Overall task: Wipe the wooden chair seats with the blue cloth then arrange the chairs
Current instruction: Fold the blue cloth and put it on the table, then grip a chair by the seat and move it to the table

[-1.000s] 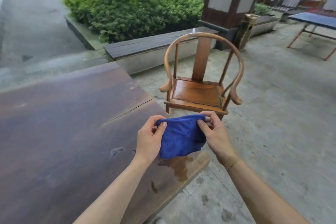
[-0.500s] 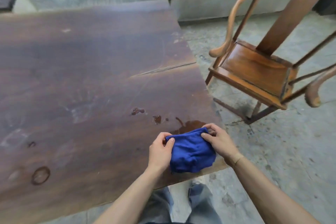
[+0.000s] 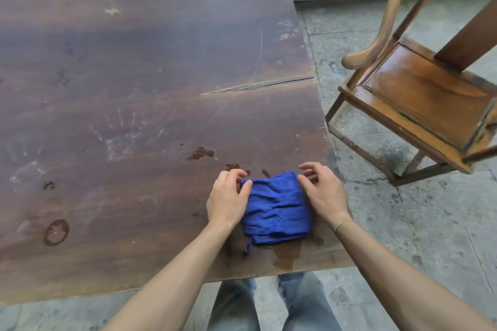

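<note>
The blue cloth (image 3: 277,209) is laid folded on the dark table (image 3: 134,88) near its lower-right edge, a small loop trailing toward the bottom of the frame; its long axis cannot be told for sure. It is flanked by the left hand (image 3: 226,201) and right hand (image 3: 324,195), fingers loosely curled, grasping nothing. The chair seat (image 3: 425,94), upper right, looks glossy; whether it is wiped cannot be told. Arranging is judged pending.

Cloth (image 3: 275,207): solid deep blue, no print. Worktop (image 3: 134,88): dark brown wood with a purplish cast, pale scratch marks, a dark ring stain near its left edge, darker wet blotches at the near right corner. Chair (image 3: 419,94): glossy orange-brown wood. Floor (image 3: 403,236): mottled grey stone. Trousers (image 3: 269,306): faded blue.
</note>
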### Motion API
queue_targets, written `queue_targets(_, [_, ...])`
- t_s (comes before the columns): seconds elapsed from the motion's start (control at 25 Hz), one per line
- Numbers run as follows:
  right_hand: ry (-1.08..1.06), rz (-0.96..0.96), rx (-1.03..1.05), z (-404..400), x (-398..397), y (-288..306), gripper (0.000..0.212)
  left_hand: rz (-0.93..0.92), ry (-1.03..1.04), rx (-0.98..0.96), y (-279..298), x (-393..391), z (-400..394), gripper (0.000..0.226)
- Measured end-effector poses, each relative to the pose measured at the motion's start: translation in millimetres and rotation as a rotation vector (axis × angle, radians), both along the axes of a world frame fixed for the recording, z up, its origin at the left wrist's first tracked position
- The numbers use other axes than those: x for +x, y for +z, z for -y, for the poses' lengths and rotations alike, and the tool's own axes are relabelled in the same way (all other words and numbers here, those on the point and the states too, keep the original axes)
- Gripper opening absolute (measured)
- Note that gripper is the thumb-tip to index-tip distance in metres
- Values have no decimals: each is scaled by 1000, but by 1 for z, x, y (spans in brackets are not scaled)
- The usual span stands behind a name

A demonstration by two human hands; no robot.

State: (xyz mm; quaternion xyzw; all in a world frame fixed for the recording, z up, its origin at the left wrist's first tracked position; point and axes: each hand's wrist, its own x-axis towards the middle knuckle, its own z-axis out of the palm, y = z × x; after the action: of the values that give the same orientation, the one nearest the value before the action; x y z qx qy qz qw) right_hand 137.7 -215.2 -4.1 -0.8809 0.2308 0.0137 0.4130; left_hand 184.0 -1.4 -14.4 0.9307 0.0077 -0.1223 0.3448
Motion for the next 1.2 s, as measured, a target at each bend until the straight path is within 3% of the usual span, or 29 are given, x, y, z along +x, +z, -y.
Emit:
queue_targets(0.16, [-56, 302, -126, 24, -5, 78, 16, 339, -240, -195, 62, 26, 22, 14])
queue_targets(0.36, [-235, 607, -538, 70, -53, 217, 23, 811, -706, -443, 204, 62, 107, 18])
queue_targets(0.56, [-512, 650, -1038, 121, -155, 312, 33, 1185, -1030, -570, 313, 40, 212, 30])
queue_targets(0.84, [-812, 542, -1311, 170, -324, 344, 37, 1265, -1283, -712, 345, -70, 320, 49])
queue_targets(1.2, [-979, 462, -1319, 259, -526, 342, 41, 1196, -1321, -814, 358, -254, 473, 49])
